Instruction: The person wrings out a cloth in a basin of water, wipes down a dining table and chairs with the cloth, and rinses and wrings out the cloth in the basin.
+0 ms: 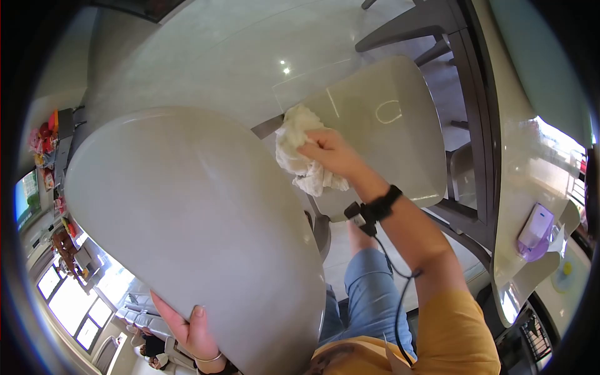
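Note:
A chair with a smooth light grey backrest point(187, 219) fills the left and middle of the head view. Its glossy seat point(394, 144) stretches out to the right. My left hand point(194, 331) grips the lower edge of the backrest, thumb on the near face, some fingers hidden behind. In my right hand point(334, 153) is a bunched white cloth point(300, 144), pressed by the seat's edge next to the backrest. A black strap point(384, 203) with a small device and cable is round my right wrist.
Dark chair or table legs point(472, 125) stand beyond the seat. On the right, a glossy tabletop point(512, 187) carries a white and purple box point(536, 231). Pale shiny floor point(206, 62) lies behind the chair. People point(153, 350) are at the far lower left.

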### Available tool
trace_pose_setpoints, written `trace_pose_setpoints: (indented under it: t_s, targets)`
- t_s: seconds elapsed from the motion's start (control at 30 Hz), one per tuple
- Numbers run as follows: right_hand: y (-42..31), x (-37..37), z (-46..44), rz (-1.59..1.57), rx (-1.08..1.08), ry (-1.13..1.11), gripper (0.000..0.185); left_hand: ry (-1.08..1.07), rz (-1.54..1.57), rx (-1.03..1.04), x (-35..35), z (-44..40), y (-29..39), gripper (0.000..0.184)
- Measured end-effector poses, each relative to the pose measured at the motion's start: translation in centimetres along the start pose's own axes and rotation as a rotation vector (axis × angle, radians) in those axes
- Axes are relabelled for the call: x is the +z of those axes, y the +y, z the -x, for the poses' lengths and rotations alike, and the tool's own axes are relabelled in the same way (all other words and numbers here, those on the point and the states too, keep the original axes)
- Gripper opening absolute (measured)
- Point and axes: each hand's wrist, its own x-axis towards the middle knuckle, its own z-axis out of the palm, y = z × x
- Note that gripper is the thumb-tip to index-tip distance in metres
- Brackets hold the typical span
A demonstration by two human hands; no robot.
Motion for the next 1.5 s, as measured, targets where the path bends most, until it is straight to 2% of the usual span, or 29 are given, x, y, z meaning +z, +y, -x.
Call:
trace_pose_setpoints:
  t_s: [0.07,0.13,0.17,0.2,0.33,0.43,0.53,0.6,0.67,0.77,0.87,0.93,1.0,1.07,1.13,1.2,1.27,1.33,1.4,1.5]
  targets:
    - [-1.3,2.2,-0.8,0.155,-0.335,0.167,0.029,-0.015,-0.038,0.002,0.0,0.0,0.3,0.080]
    - [0.0,4.3,-3.5,0.231,-0.402,0.306,0.028,-0.025,-0.077,-0.002,-0.1,-0.1,0.9,0.080]
    - [3.4,4.3,-6.9,0.237,-0.308,0.353,0.029,-0.019,-0.089,-0.001,0.0,0.0,0.8,0.079]
    - [3.2,3.9,-8.2,0.238,-0.212,0.411,0.029,-0.024,-0.105,0.003,0.0,0.0,0.7,0.079]
    - [0.8,0.1,-7.4,0.796,-0.091,0.150,0.026,-0.016,-0.110,-0.001,-0.4,0.2,0.3,0.079]
    - [-3.4,-3.4,-3.9,0.961,0.058,-0.012,0.037,-0.002,-0.085,-0.012,-0.6,0.1,-0.1,0.079]
    - [-1.6,-4.7,-1.5,1.088,-0.308,0.485,0.070,0.015,-0.073,-0.023,-0.6,0.2,0.0,0.080]
    - [2.1,-1.6,-2.1,1.157,-0.108,0.171,0.083,0.051,-0.095,-0.050,-0.1,0.4,0.6,0.082]
    - [4.6,-0.2,-1.4,1.278,-0.171,-0.014,0.083,-0.005,-0.062,-0.026,0.1,0.7,0.9,0.080]
    - [5.7,-3.3,-2.9,1.178,-0.185,-0.043,0.079,0.036,-0.090,-0.043,0.9,1.0,1.2,0.081]
    - [5.2,-9.4,-3.4,1.450,-0.238,0.257,0.060,0.048,-0.093,-0.040,1.9,0.9,1.6,0.082]
    - [2.1,-14.0,-1.7,1.552,0.066,0.453,0.050,0.014,-0.070,-0.021,2.3,1.3,1.6,0.080]
    - [4.7,-18.6,2.4,1.452,0.185,0.673,0.048,-0.068,-0.046,-0.002,2.6,1.6,1.6,0.077]
    - [8.5,-19.8,8.6,1.459,0.223,0.721,0.049,-0.106,-0.027,0.026,3.6,1.5,1.7,0.077]
    - [16.0,-19.5,16.3,1.599,0.223,0.729,0.052,-0.137,-0.022,0.047,4.8,1.6,2.0,0.076]
    - [18.1,-15.7,22.0,1.480,0.318,0.694,0.056,-0.161,-0.041,0.070,5.9,2.1,2.4,0.075]
    - [19.6,-11.9,23.3,1.335,0.294,0.619,0.058,-0.165,-0.098,0.103,6.3,2.0,2.7,0.074]
    - [20.0,-8.5,21.4,1.268,0.208,0.580,0.051,-0.179,-0.119,0.111,7.0,2.1,2.9,0.072]
    - [17.0,-5.9,17.9,1.168,0.127,0.408,0.047,-0.188,-0.097,0.097,7.5,2.1,3.3,0.071]
    - [13.9,-4.1,11.3,1.179,-0.075,0.256,0.037,-0.199,-0.120,0.169,8.7,2.8,2.8,0.070]
